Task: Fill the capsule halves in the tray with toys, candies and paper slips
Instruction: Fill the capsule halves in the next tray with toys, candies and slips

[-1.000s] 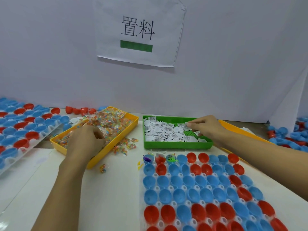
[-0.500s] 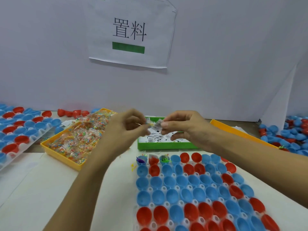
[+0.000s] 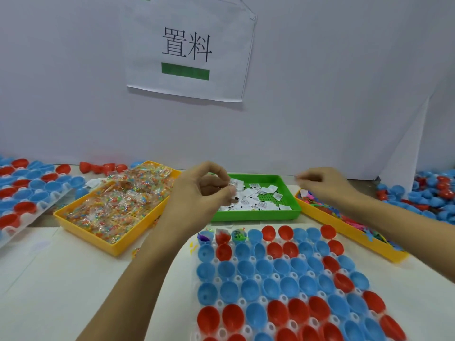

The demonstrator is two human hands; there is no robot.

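Note:
A white capsule tray [image 3: 242,301] holds several blue and red capsule halves in front of me. Three halves [image 3: 222,236] at its back left corner have contents. My left hand [image 3: 204,193] hovers over the green tray [image 3: 256,215] and pinches a small paper slip [image 3: 234,191] at its fingertips. More paper slips [image 3: 258,205] lie in that tray. My right hand [image 3: 325,184] is over the back end of the right yellow tray [image 3: 349,233] of toys [image 3: 344,219], fingers curled and blurred. Candy packets [image 3: 118,200] fill the left yellow tray [image 3: 118,244].
A second capsule tray [image 3: 24,193] lies at the far left. Loose red halves [image 3: 103,167] sit by the wall, and a pile of loose halves [image 3: 430,195] lies at the right. A stray candy packet [image 3: 135,252] lies on the table. A paper sign [image 3: 189,50] hangs on the wall.
The hands met above the green tray, and the slip went from the right to the left. Since then my right hand has swung right to the toy tray; the left stayed.

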